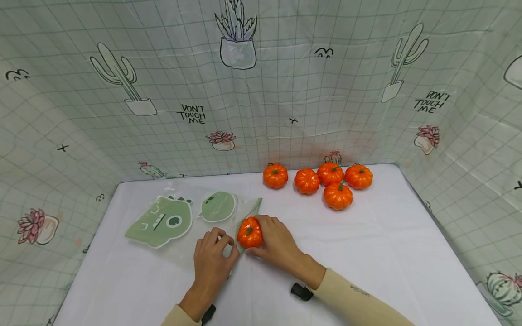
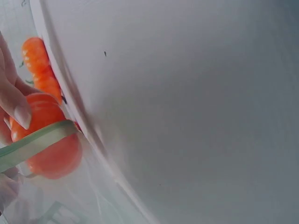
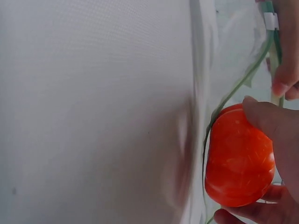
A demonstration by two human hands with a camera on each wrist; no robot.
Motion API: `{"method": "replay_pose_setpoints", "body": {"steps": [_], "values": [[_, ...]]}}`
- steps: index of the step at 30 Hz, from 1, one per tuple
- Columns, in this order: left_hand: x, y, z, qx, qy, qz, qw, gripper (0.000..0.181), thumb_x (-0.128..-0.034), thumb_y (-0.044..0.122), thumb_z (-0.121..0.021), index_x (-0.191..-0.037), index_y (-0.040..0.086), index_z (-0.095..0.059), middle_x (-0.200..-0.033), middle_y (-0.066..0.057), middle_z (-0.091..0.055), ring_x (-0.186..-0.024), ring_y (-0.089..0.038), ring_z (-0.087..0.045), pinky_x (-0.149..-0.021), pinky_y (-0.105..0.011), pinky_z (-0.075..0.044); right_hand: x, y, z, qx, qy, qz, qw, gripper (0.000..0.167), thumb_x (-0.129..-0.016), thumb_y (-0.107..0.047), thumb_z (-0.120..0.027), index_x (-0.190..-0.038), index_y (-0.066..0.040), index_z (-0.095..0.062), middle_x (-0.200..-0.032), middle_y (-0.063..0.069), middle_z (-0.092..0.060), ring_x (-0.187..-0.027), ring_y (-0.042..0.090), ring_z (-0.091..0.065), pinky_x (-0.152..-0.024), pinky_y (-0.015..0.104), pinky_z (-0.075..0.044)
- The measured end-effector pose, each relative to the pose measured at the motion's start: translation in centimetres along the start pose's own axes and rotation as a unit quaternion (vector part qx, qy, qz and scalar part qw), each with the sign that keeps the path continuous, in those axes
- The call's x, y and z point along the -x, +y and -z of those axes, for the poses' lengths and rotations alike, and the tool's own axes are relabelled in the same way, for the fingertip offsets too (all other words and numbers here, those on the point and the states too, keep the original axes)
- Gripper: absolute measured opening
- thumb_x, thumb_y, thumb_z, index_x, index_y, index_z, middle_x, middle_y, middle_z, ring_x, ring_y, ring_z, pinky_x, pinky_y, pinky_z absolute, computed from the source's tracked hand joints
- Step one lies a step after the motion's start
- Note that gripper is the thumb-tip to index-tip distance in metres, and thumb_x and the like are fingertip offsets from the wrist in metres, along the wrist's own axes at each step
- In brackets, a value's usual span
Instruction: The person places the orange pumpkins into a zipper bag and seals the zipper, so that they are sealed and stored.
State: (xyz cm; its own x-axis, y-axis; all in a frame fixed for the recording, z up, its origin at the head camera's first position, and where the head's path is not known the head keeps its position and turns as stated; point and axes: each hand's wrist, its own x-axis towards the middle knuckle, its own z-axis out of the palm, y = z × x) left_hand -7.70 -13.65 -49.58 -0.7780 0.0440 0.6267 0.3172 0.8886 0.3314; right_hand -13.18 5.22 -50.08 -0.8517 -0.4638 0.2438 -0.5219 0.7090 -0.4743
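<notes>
My right hand (image 1: 281, 244) grips a small orange toy pumpkin (image 1: 249, 233) at the mouth of a clear plastic zip bag (image 1: 161, 224) with green cartoon prints. In the left wrist view, the bag's green edge strip (image 2: 39, 140) crosses the pumpkin (image 2: 44, 109), and its lower part shows through the plastic. At the near end of the mouth, my left hand (image 1: 213, 258) pinches the bag's edge. That pinch also appears in the right wrist view, with the left fingers (image 3: 282, 84) on the green strip. The bag lies flat, and its mouth faces right.
Several more orange pumpkins (image 1: 337, 196) sit in a group at the back right of the white table (image 1: 367, 253). A patterned cloth (image 1: 277, 90) hangs behind the table and along both sides.
</notes>
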Motion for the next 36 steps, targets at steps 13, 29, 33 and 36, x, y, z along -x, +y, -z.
{"method": "replay_pose_setpoints", "body": {"steps": [13,29,33,36], "values": [[0.1,0.1,-0.1,0.007,-0.002,0.004,1.0,0.021,-0.0693,0.0,-0.087,-0.073,0.012,-0.071,-0.087,0.0,-0.057,-0.077,-0.021,-0.057,-0.068,-0.038,-0.045,0.6,0.5,-0.7,0.025,-0.005,0.007,0.9997,0.085,-0.082,-0.041,-0.091,-0.144,0.0,-0.051,-0.135,0.016,-0.062,-0.118,0.035,-0.063,-0.099,0.048,-0.055],[0.0,0.2,-0.1,0.004,-0.015,0.003,0.9999,0.023,-0.0687,0.002,-0.091,-0.076,0.012,-0.072,-0.088,-0.001,-0.057,-0.079,-0.021,-0.058,-0.068,-0.037,-0.045,0.1,0.3,-1.0,0.033,0.007,0.005,0.9994,0.078,-0.085,-0.037,-0.09,-0.143,0.0,-0.054,-0.128,0.016,-0.065,-0.111,0.033,-0.064,-0.094,0.048,-0.056],[-0.1,0.2,-0.2,0.003,-0.008,-0.004,1.0,0.023,-0.069,0.002,-0.091,-0.075,0.012,-0.071,-0.087,-0.002,-0.057,-0.078,-0.022,-0.058,-0.066,-0.037,-0.045,-0.3,0.0,-1.5,0.049,0.002,0.009,0.9988,0.079,-0.086,-0.039,-0.089,-0.145,0.001,-0.053,-0.128,0.017,-0.064,-0.111,0.033,-0.064,-0.093,0.046,-0.056],[-0.2,0.2,-0.3,0.002,-0.008,-0.005,1.0,0.022,-0.0698,0.003,-0.091,-0.075,0.012,-0.072,-0.088,-0.002,-0.057,-0.078,-0.022,-0.058,-0.067,-0.037,-0.045,-0.2,0.0,-1.5,0.057,0.003,0.005,0.9984,0.08,-0.086,-0.041,-0.088,-0.145,0.0,-0.054,-0.128,0.016,-0.064,-0.111,0.032,-0.064,-0.093,0.045,-0.056]]}}
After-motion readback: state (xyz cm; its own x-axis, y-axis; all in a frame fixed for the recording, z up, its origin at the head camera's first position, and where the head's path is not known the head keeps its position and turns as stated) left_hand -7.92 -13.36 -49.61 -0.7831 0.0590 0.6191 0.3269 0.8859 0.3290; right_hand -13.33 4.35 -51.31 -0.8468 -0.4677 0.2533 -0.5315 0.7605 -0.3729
